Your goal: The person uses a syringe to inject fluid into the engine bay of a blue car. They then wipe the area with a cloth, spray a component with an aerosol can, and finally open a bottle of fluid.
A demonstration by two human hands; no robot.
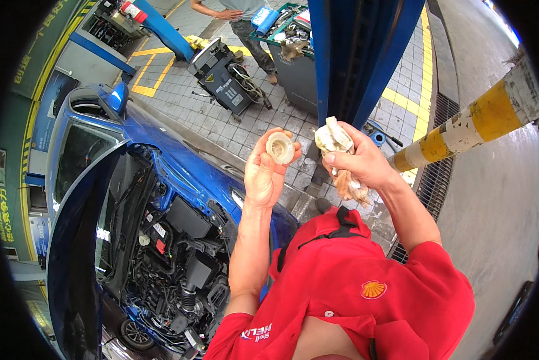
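Note:
My left hand (262, 177) is closed around a small round plastic cup (279, 148), whitish and translucent, with its round opening facing me. A brownish tint shows inside it. Just to the right, my right hand (368, 161) grips a crumpled rag (333, 138). The rag is off-white with brown stains, and a loose tan end (350, 187) hangs below my fingers. Both hands are raised in front of my red shirt, close together, and the rag and the cup are apart.
To my left stands a blue car (179, 141) with its hood (80, 240) up and its engine bay (188, 264) exposed. A blue lift post (365, 60) rises ahead, beside a yellow-and-white pole (467, 129). Beyond are a grey machine (224, 81), a tool cart (293, 75) and a standing person (239, 18).

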